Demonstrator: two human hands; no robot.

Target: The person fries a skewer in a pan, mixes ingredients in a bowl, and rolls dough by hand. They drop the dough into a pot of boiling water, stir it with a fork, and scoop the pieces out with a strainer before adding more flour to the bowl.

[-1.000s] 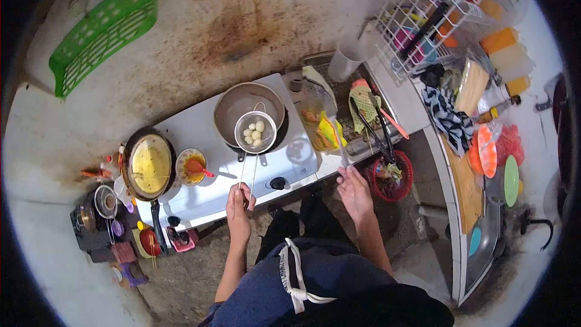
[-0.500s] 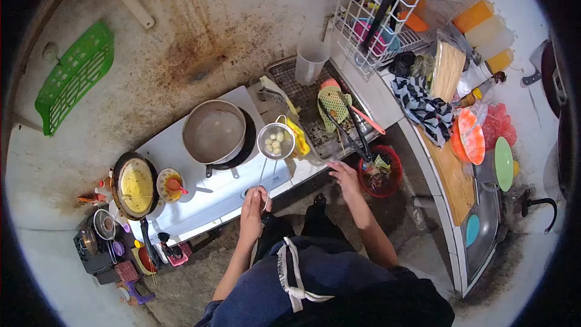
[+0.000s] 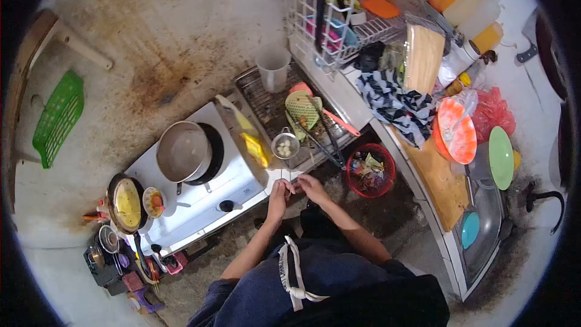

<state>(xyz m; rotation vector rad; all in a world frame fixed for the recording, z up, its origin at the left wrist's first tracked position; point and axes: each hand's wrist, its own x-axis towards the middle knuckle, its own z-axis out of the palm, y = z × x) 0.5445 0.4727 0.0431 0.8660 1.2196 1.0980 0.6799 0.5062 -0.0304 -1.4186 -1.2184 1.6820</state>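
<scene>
My left hand [image 3: 277, 198] is closed around the long handle of a small wire strainer [image 3: 285, 152]. Several pale round balls [image 3: 283, 146] lie in its bowl, held out near the counter's front edge. Close beside it, at the handle, my right hand [image 3: 313, 190] has its fingers stretched toward the left one; I see nothing held in it. A yellow packet [image 3: 255, 150] lies just left of the strainer. The deep pot [image 3: 177, 152] sits on the white stove [image 3: 200, 209], farther left.
On the wire-racked tray [image 3: 247, 85] stand a clear jug [image 3: 273, 71], a green perforated piece [image 3: 301, 110] and black tongs [image 3: 327, 126]. A red bin [image 3: 392, 172] stands below on the right. At left are a frying pan [image 3: 128, 207] and a small bowl [image 3: 154, 203].
The strainer has moved right, away from the pot and toward the tray. My right hand has come in from the right to my left hand. The camera view has shifted.
</scene>
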